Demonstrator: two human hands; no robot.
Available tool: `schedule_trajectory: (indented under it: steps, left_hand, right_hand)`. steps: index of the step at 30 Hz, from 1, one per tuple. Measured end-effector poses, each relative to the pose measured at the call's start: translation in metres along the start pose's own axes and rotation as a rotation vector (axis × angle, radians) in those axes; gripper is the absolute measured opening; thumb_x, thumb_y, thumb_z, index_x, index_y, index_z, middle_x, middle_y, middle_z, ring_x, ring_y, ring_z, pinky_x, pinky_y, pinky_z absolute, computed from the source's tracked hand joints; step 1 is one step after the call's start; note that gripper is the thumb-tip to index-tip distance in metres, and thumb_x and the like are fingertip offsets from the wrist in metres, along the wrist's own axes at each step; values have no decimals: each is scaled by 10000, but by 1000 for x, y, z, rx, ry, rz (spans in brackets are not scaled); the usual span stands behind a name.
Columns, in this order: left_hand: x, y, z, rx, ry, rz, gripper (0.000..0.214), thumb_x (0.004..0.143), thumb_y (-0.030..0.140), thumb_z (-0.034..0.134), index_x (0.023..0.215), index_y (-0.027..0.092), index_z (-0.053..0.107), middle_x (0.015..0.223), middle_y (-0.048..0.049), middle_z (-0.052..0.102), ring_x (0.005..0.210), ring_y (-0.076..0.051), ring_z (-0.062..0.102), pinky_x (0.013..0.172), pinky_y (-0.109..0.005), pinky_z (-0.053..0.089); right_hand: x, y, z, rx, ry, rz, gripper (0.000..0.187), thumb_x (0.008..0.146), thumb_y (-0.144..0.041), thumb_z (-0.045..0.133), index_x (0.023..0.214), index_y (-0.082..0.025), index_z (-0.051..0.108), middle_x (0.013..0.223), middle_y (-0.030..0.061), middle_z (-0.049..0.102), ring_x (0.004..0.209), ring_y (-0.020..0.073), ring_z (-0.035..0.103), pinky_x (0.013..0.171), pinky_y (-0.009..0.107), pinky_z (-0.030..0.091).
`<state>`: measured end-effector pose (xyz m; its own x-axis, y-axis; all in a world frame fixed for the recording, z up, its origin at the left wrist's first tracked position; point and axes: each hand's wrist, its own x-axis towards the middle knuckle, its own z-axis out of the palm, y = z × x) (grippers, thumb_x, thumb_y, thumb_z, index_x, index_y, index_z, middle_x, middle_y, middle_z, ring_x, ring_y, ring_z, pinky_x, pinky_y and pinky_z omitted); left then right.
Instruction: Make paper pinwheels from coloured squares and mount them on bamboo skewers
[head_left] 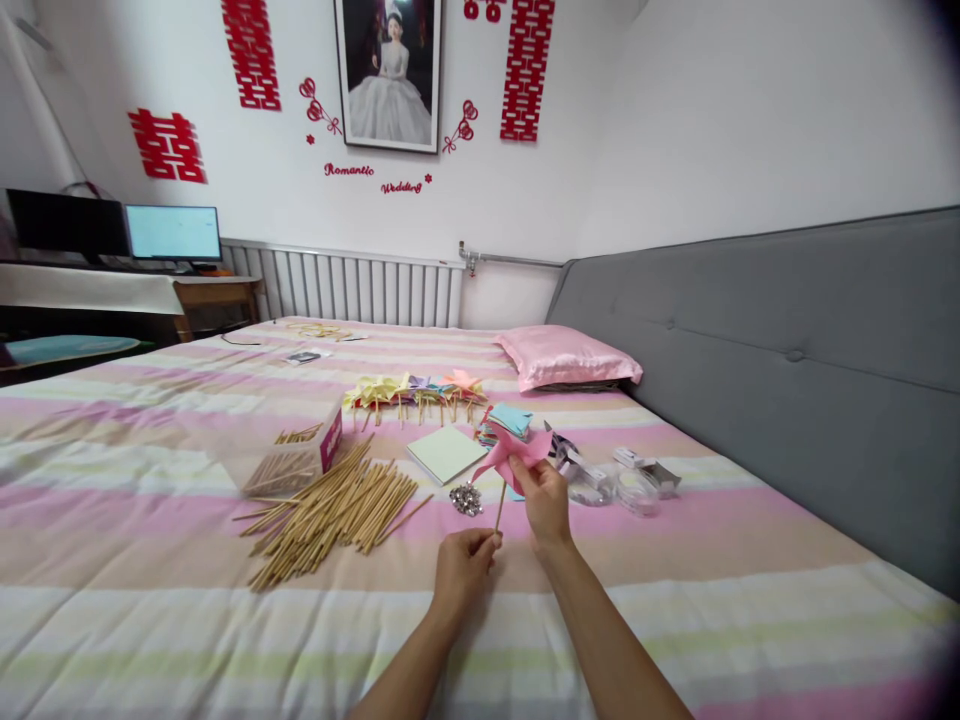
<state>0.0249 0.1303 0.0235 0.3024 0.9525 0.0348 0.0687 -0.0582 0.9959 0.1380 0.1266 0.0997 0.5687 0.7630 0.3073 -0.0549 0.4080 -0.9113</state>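
Observation:
A pink paper pinwheel point(501, 457) on a thin wooden stick point(501, 505) is held up above the bed. My left hand point(463, 565) is closed around the lower end of the stick. Higher up, my right hand point(545, 500) pinches the pinwheel's pink paper near its middle. Just left of the stick lies a small heap of shiny silver pieces point(466, 498). A stack of pale square paper point(447, 455) is behind that heap. Folded blue paper point(510, 418) shows behind the pinwheel, partly hidden by it.
Loose wooden sticks point(337, 515) are piled at left, beside a clear box point(330, 440) holding more sticks. Several finished pinwheels point(382, 390) lie in a row farther back. Small clear containers point(637, 490) stand at right, near a pink pillow point(566, 357) and grey headboard point(772, 370).

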Motion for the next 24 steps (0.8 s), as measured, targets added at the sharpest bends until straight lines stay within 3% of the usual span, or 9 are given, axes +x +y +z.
schedule_trajectory:
  steps: [5,7,9,12,14,18,24]
  left_hand:
    - [-2,-6,-2,8,-12,-27,311,635,431,632,644,122,672,445,10,492,419,-103,390,427,-229,269]
    - [-3,-5,-3,13,-14,-31,329,624,462,636,603,134,652,438,10,486,421,-110,402,429,-233,275]
    - [-4,-4,-3,24,-15,-27,334,616,472,638,552,144,624,434,13,472,431,-114,412,433,-233,275]
    - [-5,-3,-4,40,-19,-14,340,618,467,637,505,151,583,432,18,451,448,-116,420,442,-232,276]
    - [-5,-3,-4,46,-25,-8,345,621,465,633,491,153,564,434,20,441,452,-115,419,448,-232,279]
    - [-4,-5,-5,55,-38,-3,344,618,460,631,485,154,546,436,23,430,451,-112,407,453,-235,278]
    - [-2,-7,-5,66,-31,6,332,623,461,618,515,152,564,464,12,462,486,-126,435,473,-238,295]
  right_hand:
    - [-2,7,-11,-66,28,25,464,800,-568,456,999,-179,614,937,53,674,890,179,614,747,258,449]
    - [-1,23,-18,-124,91,83,558,838,-593,313,1055,-160,589,945,86,682,884,192,636,725,275,466]
    - [-3,43,-24,-208,125,137,594,836,-593,246,944,-143,619,874,109,691,771,204,654,668,292,478]
    - [-10,71,-30,-371,67,183,452,791,-531,366,691,-172,623,676,84,684,609,211,627,580,296,455]
    - [-17,81,-32,-484,2,168,313,751,-442,463,617,-201,610,633,51,677,626,212,620,596,284,435]
    - [-26,85,-31,-657,-98,125,247,781,-338,442,645,-234,620,670,6,689,681,191,620,645,259,409]
    - [-27,81,-29,-801,-139,102,272,828,-323,399,696,-233,619,726,-2,703,712,176,623,631,237,389]
